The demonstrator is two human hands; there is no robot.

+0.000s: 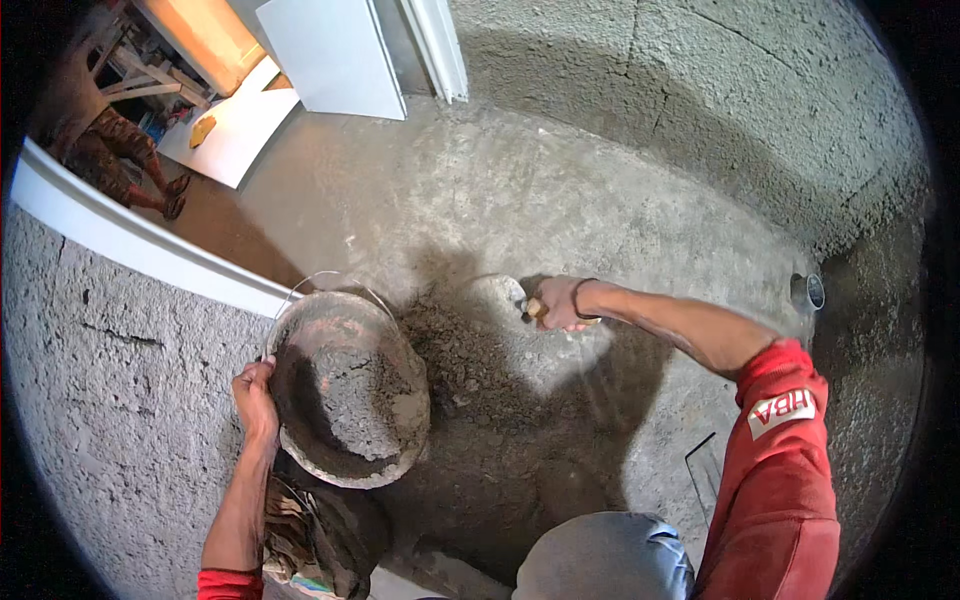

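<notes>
On my feed, the right hand (562, 302) curls its fingers around a wooden-handled, pale-bladed trowel (499, 294) beside the dark, crumbly mortar heap (465, 365); the left hand (256, 396) pinches the round, mortar-caked bucket's (335, 322) rim. I judge this as gathering; scooping next calls for a steady bucket.

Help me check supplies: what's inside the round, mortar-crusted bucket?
Grey, grainy material, partly shadowed, lies inside the bucket; it covers the base, which cannot be seen.

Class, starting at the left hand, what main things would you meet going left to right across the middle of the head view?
Left hand, bucket, trowel blade, right hand, right forearm, pipe-like fitting.
</notes>
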